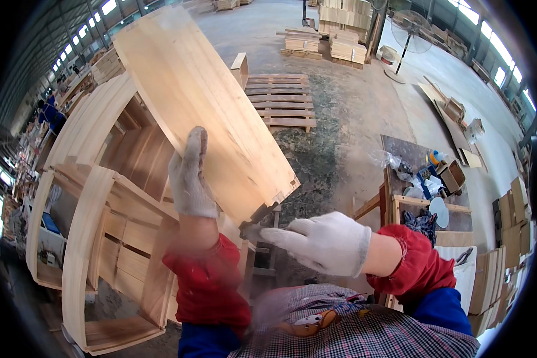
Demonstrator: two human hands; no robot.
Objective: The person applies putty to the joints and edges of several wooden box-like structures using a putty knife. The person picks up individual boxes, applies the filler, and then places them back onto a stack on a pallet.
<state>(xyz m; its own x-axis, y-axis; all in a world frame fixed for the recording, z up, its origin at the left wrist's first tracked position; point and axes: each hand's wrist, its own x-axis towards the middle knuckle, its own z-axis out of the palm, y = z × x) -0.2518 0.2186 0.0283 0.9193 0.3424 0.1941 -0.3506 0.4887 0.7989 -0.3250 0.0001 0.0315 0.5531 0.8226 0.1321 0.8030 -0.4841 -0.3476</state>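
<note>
A long pale wooden drawer (206,113) is tilted up in front of me, with notched joints at its lower end. My left hand (191,176), in a white glove, grips its left edge, thumb laid along the broad face and the other fingers hidden. My right hand (322,241), also gloved, is at the drawer's lower corner. Its index finger reaches toward the dark, ragged-looking end edge while the other fingers curl in. A blurred grey patch lies at that fingertip, and I cannot make out what the hand holds.
Open wooden cabinet frames (89,238) stand close on my left. Ahead lies a slatted pallet (280,101), with stacked boards (346,48) beyond. To the right are a cluttered workbench (400,149), a standing fan (407,45) and cardboard boxes (513,221). A person in blue (52,113) is far left.
</note>
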